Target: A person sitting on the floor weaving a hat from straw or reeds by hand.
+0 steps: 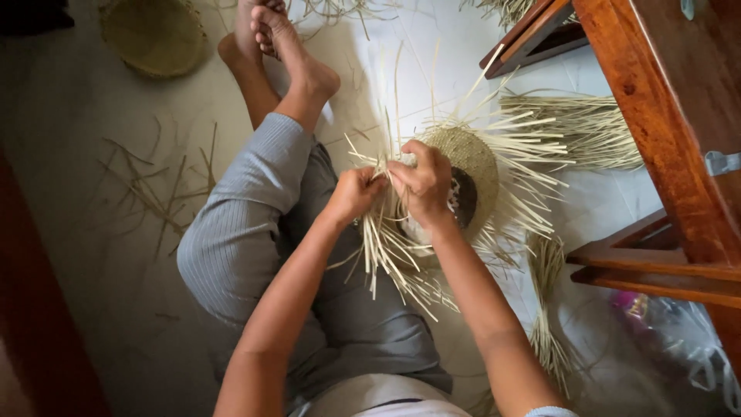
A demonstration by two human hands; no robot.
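At the far left, toward eleven o'clock, a round woven basket (pixel 157 35) lies on the pale floor (pixel 77 154). Below it, around nine o'clock, loose dry straw strips (pixel 150 193) are scattered over the floor. Next come the person's legs in grey ribbed trousers (pixel 247 224), folded, with the bare feet (pixel 278 38) crossed up at twelve o'clock.

Near the middle of the view the left hand (pixel 355 193) is curled shut, its fingers pinching a few pale strips at the rim of the weaving. Just to its right, touching it at the fingertips, the right hand (pixel 423 185) is cupped over the half-woven straw piece (pixel 471 166), fingers bent and pressed together on the same strips, thumb toward the left hand. The woven piece sits just right of centre, held above the lap: a round, tightly plaited disc with a dark patch showing under the right hand. Unwoven strip ends (pixel 525 147) fan out from it in all directions, many hanging down toward six o'clock.

Further right, at two o'clock, a bundle of straw strips (pixel 594 127) lies on the floor. Another thin bundle (pixel 548 309) trails toward five o'clock. Along the right edge, from one to four o'clock, stands reddish wooden furniture (pixel 664 116), and a crumpled clear plastic bag (pixel 679 340) lies beneath it.
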